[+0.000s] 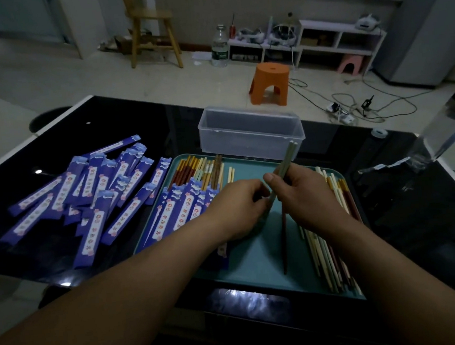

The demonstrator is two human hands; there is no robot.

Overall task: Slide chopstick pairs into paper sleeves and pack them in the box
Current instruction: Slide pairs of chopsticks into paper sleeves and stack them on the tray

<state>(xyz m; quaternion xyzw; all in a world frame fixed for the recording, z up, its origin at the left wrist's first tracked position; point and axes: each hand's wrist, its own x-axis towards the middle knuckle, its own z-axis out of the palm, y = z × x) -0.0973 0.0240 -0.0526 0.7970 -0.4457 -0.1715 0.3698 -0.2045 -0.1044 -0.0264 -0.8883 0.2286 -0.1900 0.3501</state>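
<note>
Pale green chopstick pair [287,158] stands tilted over the teal plastic tray [256,255], tops pointing toward the clear plastic box [250,135] at the far side. The right hand [306,192] has its grip closed round the pair's middle. The left hand [240,201] curls its grip at the lower end, and a purple paper sleeve [223,252] shows beneath its wrist. Whether the tips have entered the sleeve is hidden. Best, I judge, to keep both sticks flush and push straight along the sleeve.
</note>
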